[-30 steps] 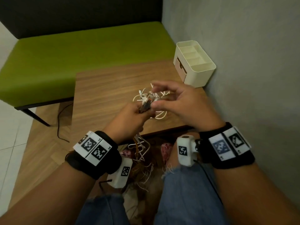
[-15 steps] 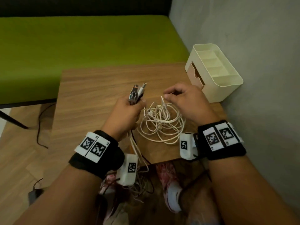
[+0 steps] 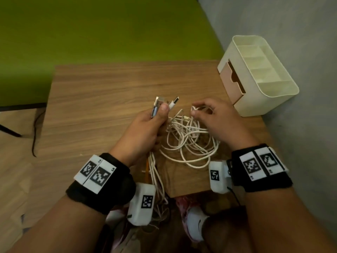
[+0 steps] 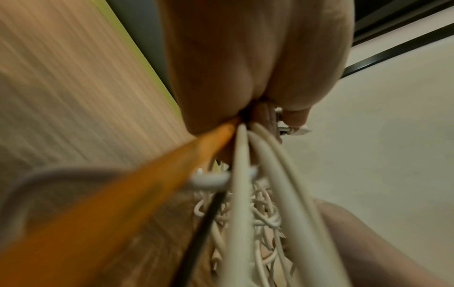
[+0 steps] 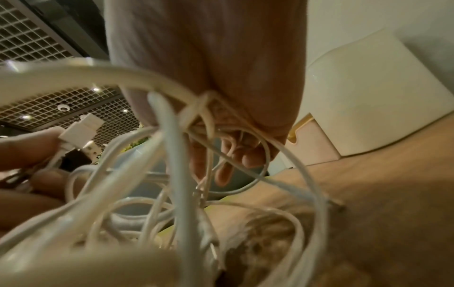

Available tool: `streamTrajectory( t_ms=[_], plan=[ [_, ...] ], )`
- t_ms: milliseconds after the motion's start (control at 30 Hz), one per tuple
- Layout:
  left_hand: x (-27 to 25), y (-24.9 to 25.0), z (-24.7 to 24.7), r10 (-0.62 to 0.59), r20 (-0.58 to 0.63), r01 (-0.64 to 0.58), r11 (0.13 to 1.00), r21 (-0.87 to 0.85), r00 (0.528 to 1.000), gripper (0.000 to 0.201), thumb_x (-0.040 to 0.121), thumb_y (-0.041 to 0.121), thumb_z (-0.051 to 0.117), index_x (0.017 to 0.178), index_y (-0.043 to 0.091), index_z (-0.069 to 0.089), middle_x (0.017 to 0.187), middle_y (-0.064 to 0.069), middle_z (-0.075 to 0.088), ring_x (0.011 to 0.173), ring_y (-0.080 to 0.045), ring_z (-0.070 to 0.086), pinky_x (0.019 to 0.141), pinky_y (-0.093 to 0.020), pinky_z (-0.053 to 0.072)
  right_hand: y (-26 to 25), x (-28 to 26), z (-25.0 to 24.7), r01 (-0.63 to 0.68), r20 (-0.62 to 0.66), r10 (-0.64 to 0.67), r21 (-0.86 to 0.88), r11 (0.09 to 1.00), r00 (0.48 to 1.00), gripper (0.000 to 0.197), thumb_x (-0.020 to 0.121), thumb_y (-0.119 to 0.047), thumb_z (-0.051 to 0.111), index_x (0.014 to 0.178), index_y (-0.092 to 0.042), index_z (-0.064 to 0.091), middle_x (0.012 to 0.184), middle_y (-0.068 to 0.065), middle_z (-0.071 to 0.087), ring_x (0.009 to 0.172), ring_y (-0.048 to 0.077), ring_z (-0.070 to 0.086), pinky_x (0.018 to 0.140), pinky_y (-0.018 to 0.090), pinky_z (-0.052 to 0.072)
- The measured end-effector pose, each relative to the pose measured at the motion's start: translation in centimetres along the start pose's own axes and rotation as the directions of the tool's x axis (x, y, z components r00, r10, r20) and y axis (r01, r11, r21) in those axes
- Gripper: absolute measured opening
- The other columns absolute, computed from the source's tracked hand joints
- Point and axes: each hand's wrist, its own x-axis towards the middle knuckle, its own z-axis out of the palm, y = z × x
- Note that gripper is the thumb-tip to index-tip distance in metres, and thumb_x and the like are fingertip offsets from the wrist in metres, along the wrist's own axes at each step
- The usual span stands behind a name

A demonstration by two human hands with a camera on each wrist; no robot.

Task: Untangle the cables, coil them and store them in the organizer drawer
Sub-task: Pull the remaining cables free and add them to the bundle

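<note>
The left hand [image 3: 144, 125] grips a bunch of plugs [image 3: 164, 105] upright, their cords — white, one orange, one black — trailing down off the desk's [image 3: 102, 99] near edge. The right hand [image 3: 217, 121] pinches a white loop at the far side of the cables [image 3: 189, 141], which lie tangled on the desk between both hands. At the far right the organizer [image 3: 259, 75] stands against the wall — its top compartments look empty, its drawer [image 3: 231, 79] shut.

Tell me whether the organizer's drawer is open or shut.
Slightly open, it seems: the tan drawer front stands a little proud of the cream organizer body. No cables inside its top compartments.
</note>
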Motion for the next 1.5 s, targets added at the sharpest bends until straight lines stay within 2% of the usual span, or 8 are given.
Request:
streamTrajectory(
  t_ms=[233, 600, 800, 967, 1067, 1200, 1300, 1500],
  plan=[
    [0.6, 0.1, -1.1, -0.01, -0.016, 0.008, 0.995, -0.102, 1.0, 0.044, 0.091, 0.06, 0.048, 0.072, 0.023, 0.035, 0.055, 0.009, 0.026, 0.042, -0.004, 0.019, 0.04, -0.016, 0.019, -1.6, -0.4, -2.3, 0.037, -0.103, 0.0, 0.36, 0.932, 0.995, 0.018, 0.083, -0.013, 0.077, 0.088, -0.026, 0.065, 0.079, -0.005, 0.067, 0.068, 0.003, 0.066, 0.061, 0.019, 0.051],
    [0.2, 0.9, -0.6, -0.106, 0.136, 0.149, 0.918, -0.368, 0.985, 0.043, 0.096, 0.05, 0.035, 0.079, 0.015, 0.051, 0.062, 0.003, 0.022, 0.043, -0.006, 0.019, 0.041, -0.021, 0.011, -1.6, -3.0, -4.8, 0.055, -0.218, 0.079, 0.546, 0.836, 0.973, 0.024, 0.089, 0.009, 0.057, 0.095, -0.014, 0.061, 0.09, 0.005, 0.061, 0.078, 0.022, 0.075, 0.068, 0.033, 0.06],
    [0.1, 0.9, 0.0, -0.096, 0.134, 0.138, 0.927, -0.349, 0.986, 0.043, 0.098, 0.05, 0.034, 0.079, 0.015, 0.051, 0.059, 0.004, 0.024, 0.043, -0.006, 0.019, 0.041, -0.021, 0.012, -0.3, -3.9, -5.7, -0.166, 0.006, 0.166, 0.118, 0.979, 0.986, 0.012, 0.084, -0.018, 0.073, 0.092, -0.025, 0.067, 0.079, -0.001, 0.069, 0.07, 0.016, 0.067, 0.077, 0.042, 0.056],
    [-0.4, 1.2, 0.4, -0.089, 0.105, 0.119, 0.937, -0.329, 0.99, 0.044, 0.097, 0.049, 0.033, 0.076, 0.015, 0.051, 0.057, 0.004, 0.023, 0.042, -0.006, 0.018, 0.042, -0.021, 0.01, -1.0, -4.4, -5.2, -0.12, 0.007, 0.126, -0.278, 0.953, 0.992, 0.005, 0.087, -0.029, 0.07, 0.088, -0.024, 0.069, 0.085, -0.008, 0.065, 0.082, 0.012, 0.061, 0.073, 0.029, 0.049],
    [-0.7, 1.3, 0.4, -0.08, 0.102, 0.108, 0.943, -0.316, 0.992, 0.044, 0.098, 0.049, 0.032, 0.076, 0.015, 0.051, 0.056, 0.005, 0.024, 0.042, -0.006, 0.018, 0.042, -0.021, 0.01, -1.4, -4.8, -4.7, -0.079, 0.018, 0.09, -0.33, 0.941, 0.996, 0.005, 0.089, -0.026, 0.068, 0.09, -0.022, 0.069, 0.087, -0.007, 0.066, 0.083, 0.012, 0.061, 0.07, 0.026, 0.046],
    [-0.9, 1.5, 0.3, -0.06, 0.11, 0.092, 0.946, -0.312, 0.992, 0.044, 0.099, 0.048, 0.032, 0.077, 0.015, 0.051, 0.055, 0.005, 0.025, 0.041, -0.006, 0.018, 0.04, -0.018, 0.013, -2.3, -5.1, -5.2, -0.017, -0.244, -0.016, -0.136, 0.991, 0.97, 0.005, 0.089, -0.023, 0.063, 0.089, -0.023, 0.068, 0.08, -0.013, 0.065, 0.071, -0.002, 0.059, 0.063, 0.016, 0.048],
    [-1.0, 1.4, 0.3, -0.042, 0.103, 0.073, 0.945, -0.319, 0.994, 0.044, 0.099, 0.049, 0.031, 0.078, 0.015, 0.05, 0.056, 0.005, 0.024, 0.042, -0.006, 0.018, 0.04, -0.018, 0.013, -3.6, -5.4, -5.5, 0.154, -0.538, -0.082, 0.09, 0.984, 0.839, 0.004, 0.09, -0.021, 0.061, 0.088, -0.024, 0.062, 0.076, -0.014, 0.061, 0.066, 0.0, 0.057, 0.059, 0.017, 0.047],
    [-0.6, 1.2, 1.5, 0.092, -0.057, -0.105, 0.944, -0.314, 0.994, 0.04, 0.103, 0.045, 0.03, 0.079, 0.015, 0.043, 0.054, 0.006, 0.026, 0.042, -0.005, 0.021, 0.04, -0.02, 0.021, -5.9, -6.3, -2.4, 0.216, -0.388, -0.026, 0.454, 0.865, 0.921, 0.017, 0.093, -0.008, 0.061, 0.087, -0.024, 0.059, 0.081, 0.0, 0.07, 0.074, 0.014, 0.071, 0.065, 0.037, 0.058]
  ],
)
